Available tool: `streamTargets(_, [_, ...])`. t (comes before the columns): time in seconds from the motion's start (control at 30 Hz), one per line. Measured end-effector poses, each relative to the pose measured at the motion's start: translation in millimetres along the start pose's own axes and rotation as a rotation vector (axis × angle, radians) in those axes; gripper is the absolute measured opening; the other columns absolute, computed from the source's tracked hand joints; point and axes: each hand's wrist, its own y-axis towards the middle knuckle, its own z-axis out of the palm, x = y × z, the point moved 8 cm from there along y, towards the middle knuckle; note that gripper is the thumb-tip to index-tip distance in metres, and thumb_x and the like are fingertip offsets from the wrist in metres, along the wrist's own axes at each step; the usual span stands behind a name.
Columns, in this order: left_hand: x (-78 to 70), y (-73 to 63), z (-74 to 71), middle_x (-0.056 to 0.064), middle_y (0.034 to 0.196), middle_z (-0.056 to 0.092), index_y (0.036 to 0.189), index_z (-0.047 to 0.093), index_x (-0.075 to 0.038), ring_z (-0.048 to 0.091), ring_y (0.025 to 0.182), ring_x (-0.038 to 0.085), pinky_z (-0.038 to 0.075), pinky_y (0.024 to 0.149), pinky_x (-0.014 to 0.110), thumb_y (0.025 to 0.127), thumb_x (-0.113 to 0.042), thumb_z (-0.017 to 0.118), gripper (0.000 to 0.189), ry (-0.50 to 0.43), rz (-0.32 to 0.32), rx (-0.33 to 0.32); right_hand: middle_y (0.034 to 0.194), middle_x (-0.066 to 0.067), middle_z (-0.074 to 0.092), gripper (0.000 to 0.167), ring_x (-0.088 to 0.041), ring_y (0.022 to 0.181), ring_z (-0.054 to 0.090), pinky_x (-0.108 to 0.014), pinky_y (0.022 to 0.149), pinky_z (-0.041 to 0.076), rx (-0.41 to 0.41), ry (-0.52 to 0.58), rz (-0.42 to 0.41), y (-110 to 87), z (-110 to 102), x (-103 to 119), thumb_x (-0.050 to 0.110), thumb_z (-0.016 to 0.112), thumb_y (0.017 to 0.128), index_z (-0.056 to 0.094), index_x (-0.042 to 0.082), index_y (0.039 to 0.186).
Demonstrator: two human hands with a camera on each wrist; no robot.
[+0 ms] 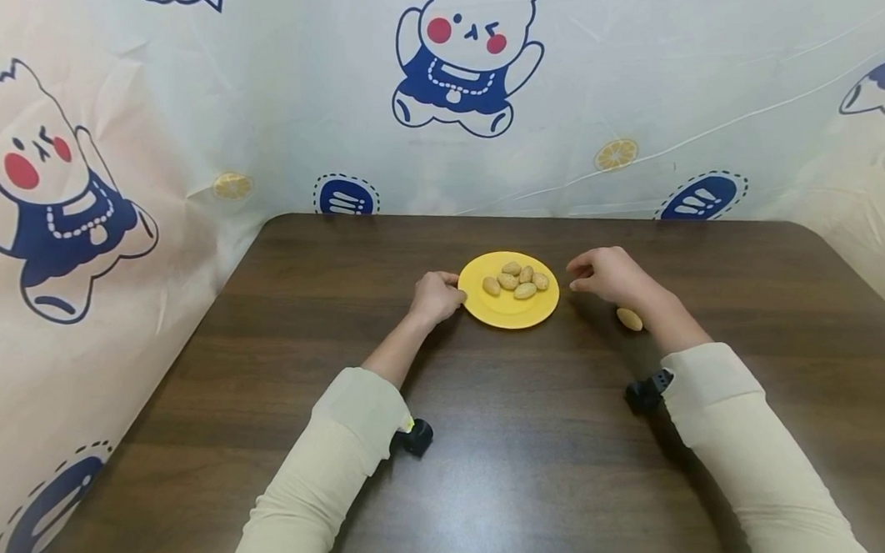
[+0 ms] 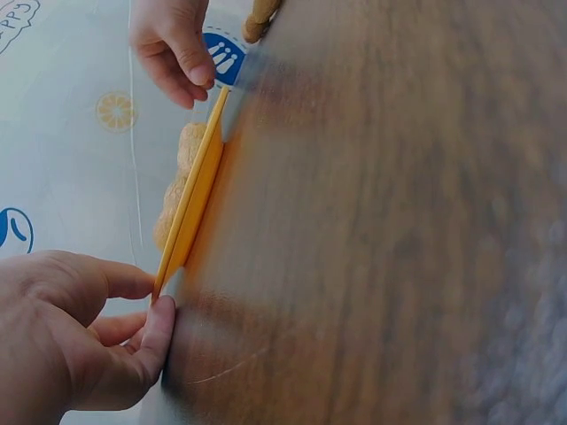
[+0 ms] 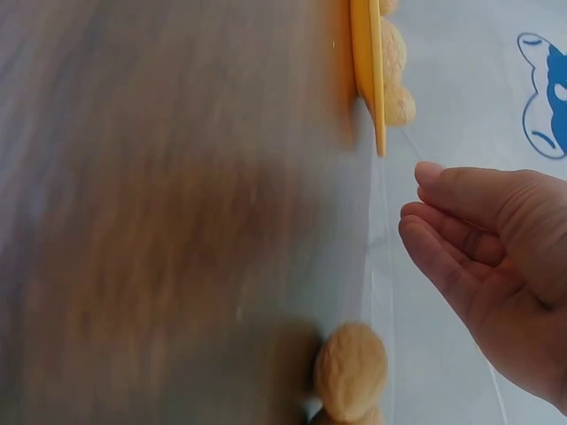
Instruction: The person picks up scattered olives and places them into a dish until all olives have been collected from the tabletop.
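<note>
A yellow plate holds several peanuts in their shells. At its left rim, my left hand pinches the edge between thumb and fingers, as the left wrist view shows from the side. My right hand is just off the plate's right rim, its fingers loosely bent and the thumb apart from them, with nothing between. One loose peanut lies on the table under the right wrist. From the right wrist camera, this loose peanut appears below the hand.
The dark wooden table reaches back to a pale wall sheet printed with cartoon figures. Further sheeting stands along the left and right sides. Small black cameras are worn under both sleeves.
</note>
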Motion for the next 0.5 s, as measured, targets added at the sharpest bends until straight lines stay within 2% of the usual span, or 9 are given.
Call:
streamTargets(0.2, [-0.5,-1.4,0.3,0.009,0.091,0.065,0.123,0.058,-0.001,0.059,0.074,0.016,0.044,0.058,0.022,0.087,-0.008,0.058,0.037,-0.005,0.002,0.004,0.109,-0.020,0.059,0.035,-0.030,0.099,0.054,-0.043,0.082,0.046,-0.012,0.023,0.028,-11.5,-9,-10,0.011,0.060,0.090,0.057,-0.006,0.120])
streamTargets(0.5, [-0.9,-0.9,0.9,0.010,0.092,0.065,0.123,0.058,0.000,0.058,0.073,0.016,0.044,0.057,0.022,0.087,-0.008,0.058,0.037,-0.010,0.011,0.007,0.106,-0.022,0.060,0.035,-0.031,0.094,0.057,-0.042,0.076,0.049,-0.042,0.019,0.034,-27.0,-22,-25,0.011,0.060,0.089,0.057,-0.007,0.119])
